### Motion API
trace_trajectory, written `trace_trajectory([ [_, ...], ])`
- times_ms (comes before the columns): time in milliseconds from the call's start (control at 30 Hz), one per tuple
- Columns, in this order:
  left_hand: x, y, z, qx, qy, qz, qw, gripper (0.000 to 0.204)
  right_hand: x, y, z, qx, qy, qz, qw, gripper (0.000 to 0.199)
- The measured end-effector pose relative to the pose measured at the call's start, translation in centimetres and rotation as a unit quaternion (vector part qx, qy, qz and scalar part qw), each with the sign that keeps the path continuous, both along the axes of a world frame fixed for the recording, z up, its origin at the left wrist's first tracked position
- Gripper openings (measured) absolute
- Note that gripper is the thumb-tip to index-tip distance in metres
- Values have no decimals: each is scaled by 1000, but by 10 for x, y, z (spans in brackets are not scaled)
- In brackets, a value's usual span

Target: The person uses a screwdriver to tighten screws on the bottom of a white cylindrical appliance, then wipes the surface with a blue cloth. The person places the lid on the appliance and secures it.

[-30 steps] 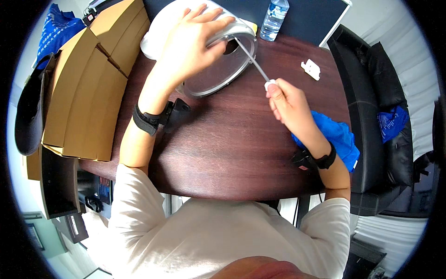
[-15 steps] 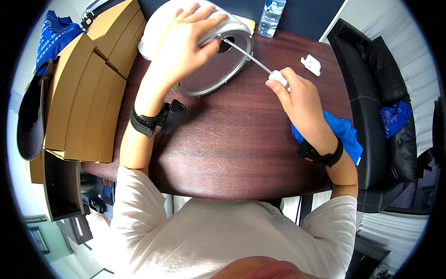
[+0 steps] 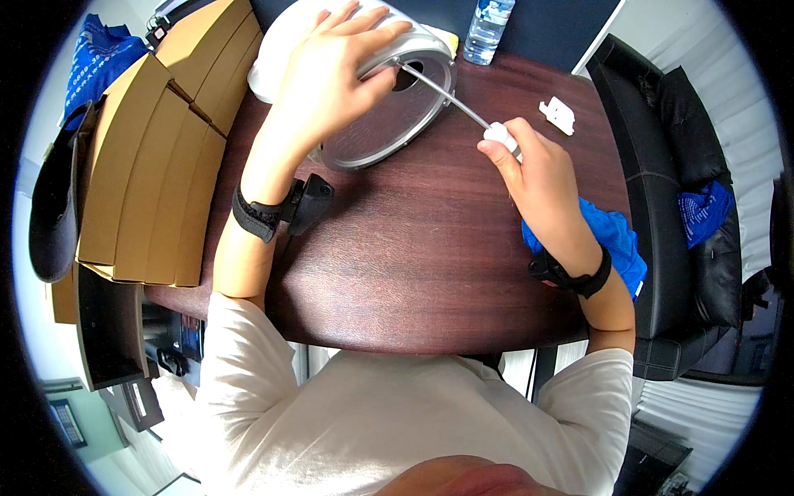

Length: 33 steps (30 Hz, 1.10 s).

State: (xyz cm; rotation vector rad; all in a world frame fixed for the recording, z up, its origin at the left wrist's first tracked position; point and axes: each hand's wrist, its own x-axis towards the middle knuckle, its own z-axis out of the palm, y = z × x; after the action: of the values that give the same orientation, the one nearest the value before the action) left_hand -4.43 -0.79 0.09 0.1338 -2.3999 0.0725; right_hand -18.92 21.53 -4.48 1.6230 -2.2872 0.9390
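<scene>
A white, rounded appliance housing [image 3: 277,54] with a grey rim and a dark, see-through round face [image 3: 372,128] is tilted at the far side of the table. My left hand [image 3: 335,78] lies over it with fingers outstretched and spread, the thumb close to the rim. My right hand [image 3: 542,169] is closed round the white handle of a screwdriver [image 3: 451,99]. Its metal shaft slants up and left, and the tip meets the rim beside my left thumb. I cannot make out a screw there. A small white plastic part [image 3: 557,116] lies to the right.
Cardboard boxes [image 3: 145,174] stand along the left side of the dark wooden table [image 3: 430,264]. At the back is a water bottle [image 3: 488,31]. Blue cloth [image 3: 616,244] lies under my right forearm, and a black sofa [image 3: 653,190] stands to the right.
The whole view has shifted very slightly. Both hands, the screwdriver and the appliance keep nearly the same places relative to each other.
</scene>
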Motion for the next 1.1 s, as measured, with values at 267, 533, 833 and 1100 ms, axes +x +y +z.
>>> trace_trajectory([
  [267,0,-1,-1,-4,2,0,1000,52,1,1,2,2,9,-9,1000,37],
  [533,-1,-2,-1,-8,1,1,1000,52,1,-1,2,1,22,-6,1000,36],
  [833,0,-2,-1,-20,-1,0,1000,53,-4,-4,9,8,120,-18,993,36],
  [1100,3,-7,2,-12,-1,-16,1000,53,-42,-16,36,11,153,81,985,36],
])
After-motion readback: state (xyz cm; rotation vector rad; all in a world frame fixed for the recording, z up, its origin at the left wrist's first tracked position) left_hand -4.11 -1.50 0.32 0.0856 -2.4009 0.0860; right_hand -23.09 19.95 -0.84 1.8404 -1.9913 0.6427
